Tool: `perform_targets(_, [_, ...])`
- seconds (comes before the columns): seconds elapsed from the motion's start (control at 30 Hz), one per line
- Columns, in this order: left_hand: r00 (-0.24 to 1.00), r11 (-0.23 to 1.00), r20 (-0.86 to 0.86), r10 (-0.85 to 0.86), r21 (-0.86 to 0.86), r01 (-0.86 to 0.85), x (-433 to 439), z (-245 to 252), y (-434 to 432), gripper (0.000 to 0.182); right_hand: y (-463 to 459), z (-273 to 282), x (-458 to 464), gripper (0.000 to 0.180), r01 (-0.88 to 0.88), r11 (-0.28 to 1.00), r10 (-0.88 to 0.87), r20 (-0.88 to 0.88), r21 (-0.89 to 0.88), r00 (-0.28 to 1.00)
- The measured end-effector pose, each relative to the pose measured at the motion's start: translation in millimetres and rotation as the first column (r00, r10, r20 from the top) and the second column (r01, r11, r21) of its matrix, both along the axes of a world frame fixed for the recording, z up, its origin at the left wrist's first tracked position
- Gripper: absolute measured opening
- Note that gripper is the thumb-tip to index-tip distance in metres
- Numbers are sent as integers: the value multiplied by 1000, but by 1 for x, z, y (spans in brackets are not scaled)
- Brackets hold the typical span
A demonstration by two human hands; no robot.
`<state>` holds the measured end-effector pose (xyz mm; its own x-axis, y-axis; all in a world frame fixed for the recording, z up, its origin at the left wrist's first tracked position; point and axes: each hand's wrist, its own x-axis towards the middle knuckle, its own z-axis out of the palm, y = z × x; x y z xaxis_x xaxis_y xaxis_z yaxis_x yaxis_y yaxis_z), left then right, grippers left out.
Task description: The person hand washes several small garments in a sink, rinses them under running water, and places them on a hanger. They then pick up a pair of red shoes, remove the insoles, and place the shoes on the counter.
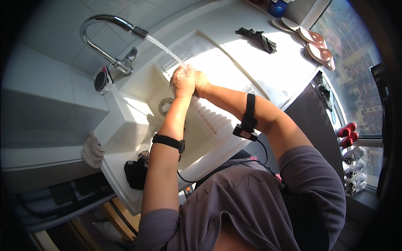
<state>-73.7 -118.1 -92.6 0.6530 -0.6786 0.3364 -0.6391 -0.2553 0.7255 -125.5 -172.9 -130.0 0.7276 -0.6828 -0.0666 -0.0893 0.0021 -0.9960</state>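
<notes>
Water pours from a chrome gooseneck faucet (pixel 139 32) onto my two hands, which are pressed together over a white laundry sink (pixel 132 135). My left hand (pixel 182 82) is wet and shows its back. Against it lies my right hand (pixel 201 82), partly hidden behind the left. Whether anything is between the palms cannot be made out. Below and left of the hands is the round drain (pixel 165 106). The ridged washboard slope (pixel 213 117) of the sink runs beneath my right forearm.
Black cloth (pixel 135 175) lies in the basin's near left corner. A grey rag (pixel 93 150) hangs at the left rim. On the counter are a dark twisted cloth (pixel 259 39), pink slippers (pixel 318 47) and a blue container (pixel 277 8). A cable (pixel 216 171) runs across my front.
</notes>
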Motion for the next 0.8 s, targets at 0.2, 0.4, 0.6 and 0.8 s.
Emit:
perform_targets(0.2, [862,998,-507,8,-47,-37,5,-23,-3,35,5,-14,-15,43,161,986,-158,-69,51,985])
perform_targets(0.4, [187,965,-974,-124,-162,-205,12,-18,4,50,2,18,-32,36,206,940,-228,-51,-271,972])
perform_targets(0.6, [-30,881,-918,-396,-370,-293,1,2,0,46,-6,62,-25,23,209,853,-364,257,479,895])
perform_targets(0.8, [358,845,-918,-171,-324,-426,-12,27,-4,22,31,83,-29,48,173,763,-368,199,622,908])
